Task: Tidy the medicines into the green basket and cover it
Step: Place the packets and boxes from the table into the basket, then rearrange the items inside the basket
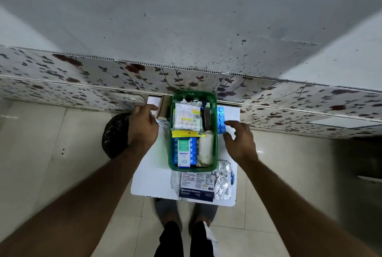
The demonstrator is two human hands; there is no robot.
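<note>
A green basket (171, 153) stands on a small white table (153, 180), filled with medicine boxes, blister strips, a dark bottle and a white roll. My left hand (142, 126) hovers to the left of the basket, fingers apart, over a silver blister strip (163, 124), close to a brown roll (164, 108) and a white box (154, 101). To the basket's right my right hand (239, 141) is open, its fingertips at a blue blister strip (220, 119). In front of the basket lie a medicated dressings box (196, 189) and silver foil strips (223, 180).
The table stands against a floral-patterned wall panel (82, 83). A black plastic bag (114, 135) sits on the tiled floor at the left. My feet in grey slippers (165, 211) are below the table's near edge.
</note>
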